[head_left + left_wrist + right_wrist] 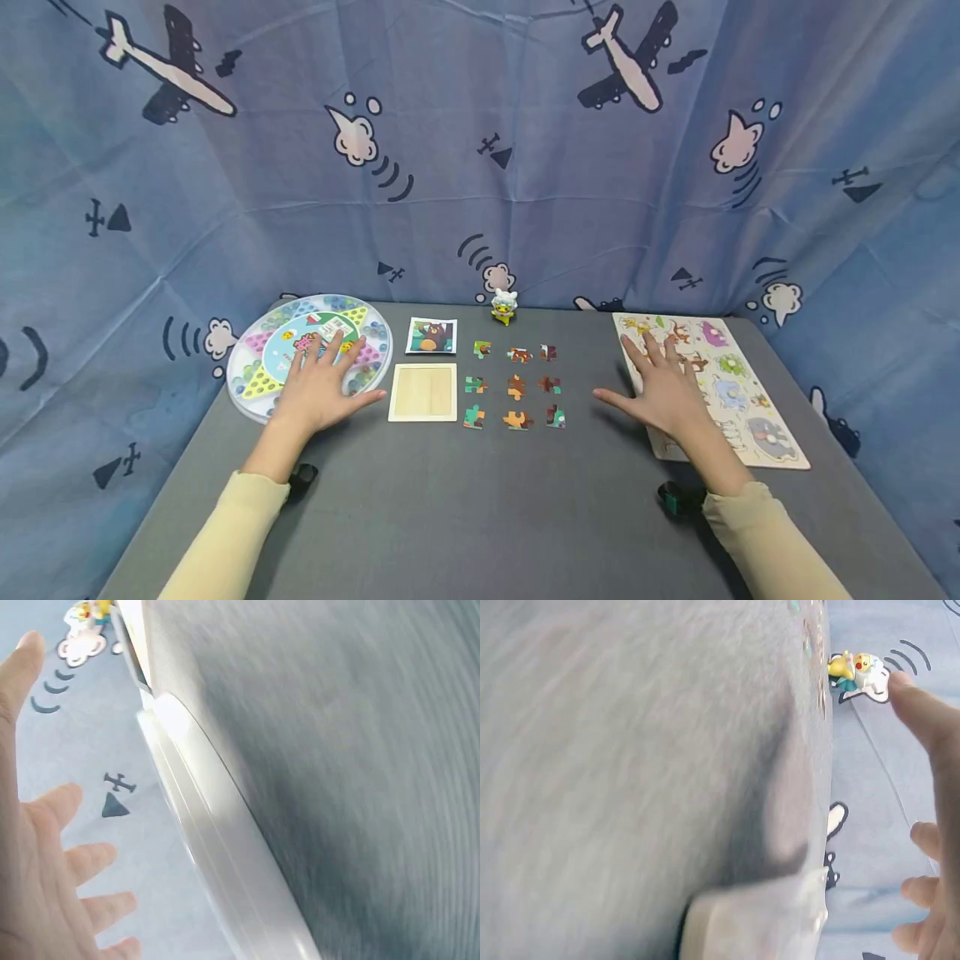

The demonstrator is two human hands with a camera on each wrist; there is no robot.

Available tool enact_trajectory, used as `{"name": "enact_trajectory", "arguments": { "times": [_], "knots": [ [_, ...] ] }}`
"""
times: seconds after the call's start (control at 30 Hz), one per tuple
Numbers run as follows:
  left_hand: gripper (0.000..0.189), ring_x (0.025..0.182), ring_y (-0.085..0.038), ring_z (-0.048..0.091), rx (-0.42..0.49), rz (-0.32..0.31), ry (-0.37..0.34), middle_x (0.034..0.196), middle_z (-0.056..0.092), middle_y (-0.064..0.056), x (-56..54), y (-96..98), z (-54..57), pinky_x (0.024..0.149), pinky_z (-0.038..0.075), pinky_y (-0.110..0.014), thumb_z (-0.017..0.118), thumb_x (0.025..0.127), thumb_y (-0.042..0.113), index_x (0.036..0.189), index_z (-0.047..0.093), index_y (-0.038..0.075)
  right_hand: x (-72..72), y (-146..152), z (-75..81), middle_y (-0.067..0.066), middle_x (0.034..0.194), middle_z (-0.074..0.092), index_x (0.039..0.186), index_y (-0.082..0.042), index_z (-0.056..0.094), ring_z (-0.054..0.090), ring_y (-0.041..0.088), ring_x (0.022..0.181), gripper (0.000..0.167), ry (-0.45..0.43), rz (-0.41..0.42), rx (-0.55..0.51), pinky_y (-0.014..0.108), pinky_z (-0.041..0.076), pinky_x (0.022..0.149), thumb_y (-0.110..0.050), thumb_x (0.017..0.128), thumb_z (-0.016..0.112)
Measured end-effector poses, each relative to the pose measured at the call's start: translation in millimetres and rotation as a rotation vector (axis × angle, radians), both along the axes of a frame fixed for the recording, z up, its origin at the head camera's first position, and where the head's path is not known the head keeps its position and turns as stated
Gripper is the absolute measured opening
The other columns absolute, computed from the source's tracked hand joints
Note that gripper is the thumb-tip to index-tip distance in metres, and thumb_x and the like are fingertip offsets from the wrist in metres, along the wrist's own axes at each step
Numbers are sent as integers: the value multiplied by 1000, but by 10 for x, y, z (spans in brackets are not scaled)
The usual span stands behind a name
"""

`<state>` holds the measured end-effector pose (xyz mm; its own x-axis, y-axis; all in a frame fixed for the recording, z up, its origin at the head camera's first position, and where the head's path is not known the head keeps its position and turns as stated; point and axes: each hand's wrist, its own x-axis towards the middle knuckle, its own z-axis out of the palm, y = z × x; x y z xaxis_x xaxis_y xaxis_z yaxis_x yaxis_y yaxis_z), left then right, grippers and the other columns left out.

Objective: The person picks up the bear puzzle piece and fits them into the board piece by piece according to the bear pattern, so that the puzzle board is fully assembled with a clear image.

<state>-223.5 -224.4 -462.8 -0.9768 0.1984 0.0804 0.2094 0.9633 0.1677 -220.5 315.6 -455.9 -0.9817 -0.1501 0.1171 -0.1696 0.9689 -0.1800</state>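
My left hand [317, 393] hovers with spread fingers over the round game board [247, 398] at the left of the table. Over the left edge of the animal puzzle board [750, 387], my right hand [663, 392] is spread in the same way. Neither hand holds anything. Between them several loose jigsaw pieces [517, 387] lie apart in rows. Left of the pieces is a square wooden tray [423, 392], and behind it a small bear picture card [432, 337]. In the left wrist view the board's pale rim [225, 840] runs below the fingers.
A small yellow-and-white figurine [504, 307] stands at the back of the grey table [495, 517]. A blue curtain [450, 167] printed with planes hangs behind it. Dark wrist devices [675, 498] sit under both wrists.
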Motion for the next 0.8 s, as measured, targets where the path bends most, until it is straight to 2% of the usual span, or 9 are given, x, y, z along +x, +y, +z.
{"name": "enact_trajectory", "arguments": {
  "times": [0.13, 0.23, 0.4, 0.53, 0.63, 0.73, 0.8],
  "knots": [
    [105, 158, -56, 18, 128, -9, -35, 175, 22, -22, 22, 65, 6, 125, 17, -74, 62, 89, 80, 170, 29, 22, -83, -133, -33, 31, 171, 21, 170, -13, 28, 26, 64, 150, 111, -6, 18, -67, 82, 35, 109, -77, 88, 67],
    [103, 158, -53, 19, 237, -17, -40, 174, 23, -22, 45, 118, 15, 125, 19, -72, 66, 90, 75, 171, 26, 24, -157, -245, -66, 29, 173, 21, 170, -14, 28, 32, 62, 149, 108, -10, 34, -161, 79, 40, 108, -73, 90, 69],
    [99, 158, -48, 27, 412, -46, -25, 173, 29, -20, 70, 208, -23, 125, 25, -68, 75, 91, 63, 170, 31, 23, -276, -456, -126, 25, 171, 29, 168, -13, 34, 36, 56, 149, 98, 30, 117, -269, 77, 37, 112, -61, 92, 74],
    [97, 156, -47, 31, 470, -62, -34, 171, 33, -20, 84, 278, -93, 124, 28, -67, 77, 91, 59, 169, 34, 20, -367, -660, -147, 24, 165, 41, 164, -11, 41, 39, 50, 150, 90, 40, 176, -337, 72, 34, 118, -51, 93, 78],
    [96, 156, -47, 31, 506, -57, -47, 170, 35, -19, 99, 322, -134, 124, 28, -69, 77, 91, 56, 168, 34, 19, -434, -810, -164, 22, 157, 53, 160, -8, 48, 48, 46, 143, 85, 31, 194, -369, 68, 39, 116, -48, 93, 79],
    [95, 148, -46, 44, 552, -63, -46, 166, 43, -19, 98, 367, -164, 120, 35, -67, 79, 91, 52, 168, 36, 17, -500, -942, -201, 22, 147, 62, 155, -3, 53, 55, 44, 133, 79, 34, 209, -391, 65, 45, 110, -44, 93, 80],
    [93, 131, -41, 58, 583, -76, -43, 154, 56, -21, 95, 395, -188, 111, 46, -60, 80, 91, 49, 166, 38, 15, -546, -1026, -229, 21, 142, 66, 152, -2, 57, 57, 43, 129, 75, 40, 216, -411, 64, 46, 109, -41, 93, 81]
  ]
}}
